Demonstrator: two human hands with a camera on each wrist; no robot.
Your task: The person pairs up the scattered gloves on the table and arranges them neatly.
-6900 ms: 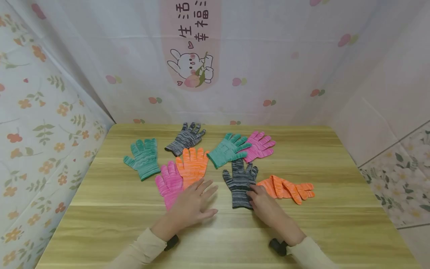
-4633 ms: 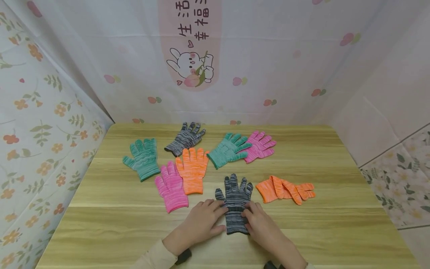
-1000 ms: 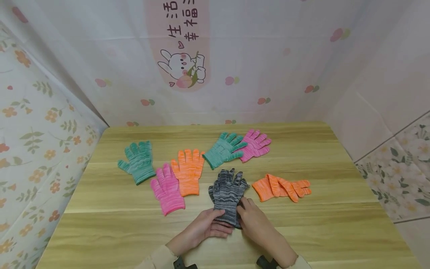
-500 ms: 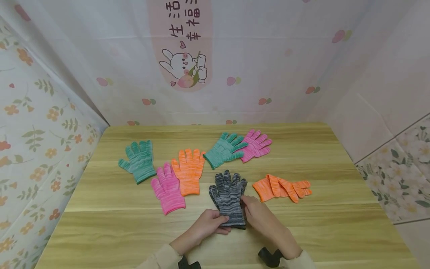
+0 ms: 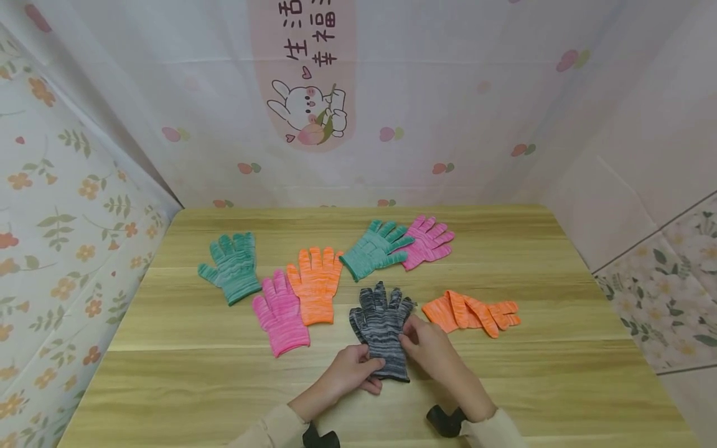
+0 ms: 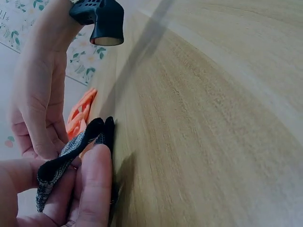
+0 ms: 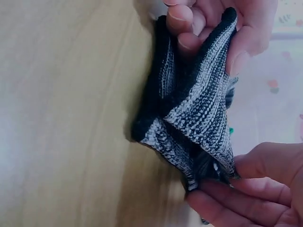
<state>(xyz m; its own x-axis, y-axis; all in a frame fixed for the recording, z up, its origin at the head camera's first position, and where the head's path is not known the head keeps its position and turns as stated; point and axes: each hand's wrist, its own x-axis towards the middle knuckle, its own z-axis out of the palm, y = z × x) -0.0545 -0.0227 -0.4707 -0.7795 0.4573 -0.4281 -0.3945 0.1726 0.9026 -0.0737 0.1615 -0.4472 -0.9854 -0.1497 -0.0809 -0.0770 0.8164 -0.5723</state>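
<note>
In the head view, two dark grey striped knit gloves (image 5: 383, 333) lie one over the other at the front middle, their fingers pointing away from me. My left hand (image 5: 348, 373) pinches the cuff of the upper one, thumb on top and fingers beneath. At the right edge, my right hand (image 5: 431, 348) pinches the knit between thumb and fingers. The right wrist view shows the upper cuff (image 7: 203, 80) lifted off the lower one (image 7: 161, 137), with a gap between them. Part of the lower glove is hidden.
A pink glove (image 5: 282, 317) and an orange glove (image 5: 316, 286) overlap on the left, near a green glove (image 5: 232, 267). Behind, another green glove (image 5: 372, 250) overlaps a pink one (image 5: 428, 244). A twisted orange glove (image 5: 473, 313) lies right of my right hand.
The grey glove from the back of the table now lies over the other grey one, which was drawn toward me earlier. Lately my right hand has shifted slightly along the right edge.
</note>
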